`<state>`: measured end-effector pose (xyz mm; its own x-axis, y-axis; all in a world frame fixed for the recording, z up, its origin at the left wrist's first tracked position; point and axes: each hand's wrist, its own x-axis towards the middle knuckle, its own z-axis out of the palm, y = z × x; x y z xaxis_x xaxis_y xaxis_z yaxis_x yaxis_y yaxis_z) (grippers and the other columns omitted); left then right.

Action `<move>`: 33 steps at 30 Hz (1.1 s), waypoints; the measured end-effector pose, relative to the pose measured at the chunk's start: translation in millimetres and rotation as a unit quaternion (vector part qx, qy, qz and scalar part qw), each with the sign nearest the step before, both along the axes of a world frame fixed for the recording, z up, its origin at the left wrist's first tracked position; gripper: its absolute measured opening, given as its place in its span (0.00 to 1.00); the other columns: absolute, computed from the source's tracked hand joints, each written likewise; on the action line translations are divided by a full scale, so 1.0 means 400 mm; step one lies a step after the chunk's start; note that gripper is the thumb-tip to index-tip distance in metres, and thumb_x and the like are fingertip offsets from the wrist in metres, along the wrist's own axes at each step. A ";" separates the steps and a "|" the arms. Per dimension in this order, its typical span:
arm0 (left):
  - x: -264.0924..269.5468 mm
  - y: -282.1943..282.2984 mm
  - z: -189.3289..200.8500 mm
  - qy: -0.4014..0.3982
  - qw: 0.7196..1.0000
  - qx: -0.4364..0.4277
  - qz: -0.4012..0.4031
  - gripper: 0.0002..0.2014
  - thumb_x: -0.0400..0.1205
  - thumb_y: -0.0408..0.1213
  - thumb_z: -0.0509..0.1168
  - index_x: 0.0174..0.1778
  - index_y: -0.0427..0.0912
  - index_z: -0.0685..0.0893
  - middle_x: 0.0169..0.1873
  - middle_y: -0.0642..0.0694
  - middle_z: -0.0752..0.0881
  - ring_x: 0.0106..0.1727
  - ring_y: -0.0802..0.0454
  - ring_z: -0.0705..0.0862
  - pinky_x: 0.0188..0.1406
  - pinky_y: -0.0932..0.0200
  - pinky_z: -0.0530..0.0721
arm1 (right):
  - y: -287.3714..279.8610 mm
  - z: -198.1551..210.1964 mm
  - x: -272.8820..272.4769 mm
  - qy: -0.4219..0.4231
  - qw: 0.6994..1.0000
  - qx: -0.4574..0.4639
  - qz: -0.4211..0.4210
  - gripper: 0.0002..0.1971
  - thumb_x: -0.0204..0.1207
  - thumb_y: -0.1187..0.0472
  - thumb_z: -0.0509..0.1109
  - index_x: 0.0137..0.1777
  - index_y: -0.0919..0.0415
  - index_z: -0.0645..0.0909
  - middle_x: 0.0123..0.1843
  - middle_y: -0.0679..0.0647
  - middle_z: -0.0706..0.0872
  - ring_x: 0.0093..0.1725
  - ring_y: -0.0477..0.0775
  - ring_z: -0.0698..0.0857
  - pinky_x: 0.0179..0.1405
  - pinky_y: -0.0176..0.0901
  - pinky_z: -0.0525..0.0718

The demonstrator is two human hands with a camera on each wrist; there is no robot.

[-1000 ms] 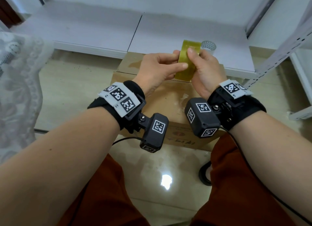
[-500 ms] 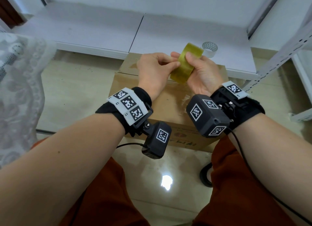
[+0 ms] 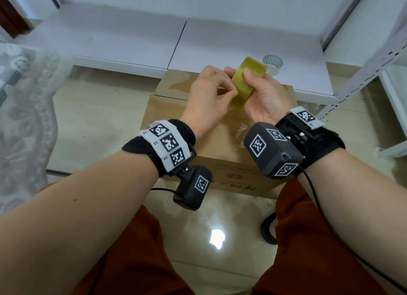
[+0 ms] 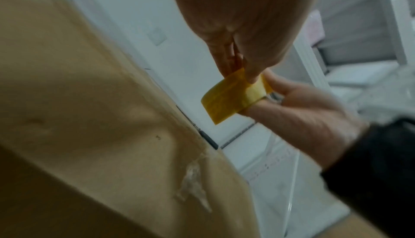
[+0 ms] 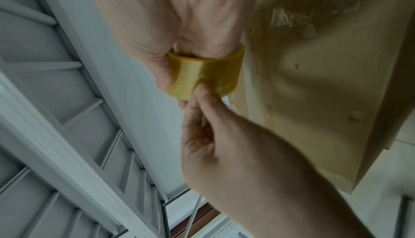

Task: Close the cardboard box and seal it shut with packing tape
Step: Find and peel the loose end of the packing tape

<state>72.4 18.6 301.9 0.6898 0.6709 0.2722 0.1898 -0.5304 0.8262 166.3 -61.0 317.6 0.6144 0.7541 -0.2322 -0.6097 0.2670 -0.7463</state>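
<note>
A brown cardboard box (image 3: 198,147) stands on the floor between my knees, its top flaps down and shreds of old clear tape (image 3: 240,131) stuck to them. Above it my right hand (image 3: 253,83) grips a yellow roll of packing tape (image 3: 242,85), thumb on the outer face. My left hand (image 3: 226,89) pinches at the roll's lower outer surface with thumb and curled fingers. In the left wrist view the left fingertips (image 4: 249,76) sit on the roll (image 4: 231,101). In the right wrist view the left thumb (image 5: 202,90) presses the roll (image 5: 209,74). No pulled strip shows.
A second, pale tape roll (image 3: 273,63) lies on the low white platform (image 3: 132,43) behind the box. A white metal shelf frame (image 3: 374,59) stands at the right and a lace curtain (image 3: 24,109) hangs at the left. A black cable (image 3: 267,230) loops on the glossy floor.
The roll has tilted with its top further right. My left thumb has slid down the roll's face and my left fingers have curled in tighter. The box has not moved.
</note>
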 end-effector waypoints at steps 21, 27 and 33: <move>-0.022 0.064 0.051 0.081 0.965 -0.232 -0.088 0.08 0.78 0.31 0.67 0.45 0.32 0.90 0.45 0.37 0.89 0.48 0.49 0.87 0.58 0.50 0.87 | 0.014 0.001 0.005 0.039 0.996 -0.031 0.078 0.08 0.85 0.65 0.59 0.57 0.70 0.70 0.56 0.69 0.87 0.57 0.67 0.87 0.57 0.65 0.85; -0.020 0.056 0.041 0.057 0.969 -0.230 -0.065 0.09 0.74 0.33 0.68 0.40 0.30 0.90 0.38 0.37 0.89 0.43 0.48 0.86 0.57 0.44 0.87 | 0.019 -0.001 -0.004 0.026 0.997 -0.026 0.070 0.11 0.85 0.66 0.60 0.63 0.70 0.68 0.60 0.72 0.85 0.59 0.69 0.86 0.62 0.69 0.81; -0.023 0.055 0.037 0.018 0.970 -0.238 -0.057 0.10 0.78 0.28 0.65 0.47 0.25 0.88 0.49 0.26 0.87 0.53 0.33 0.87 0.58 0.41 0.86 | 0.019 0.003 -0.008 0.028 0.998 -0.015 0.059 0.15 0.84 0.66 0.60 0.67 0.72 0.66 0.58 0.72 0.86 0.56 0.69 0.88 0.57 0.65 0.85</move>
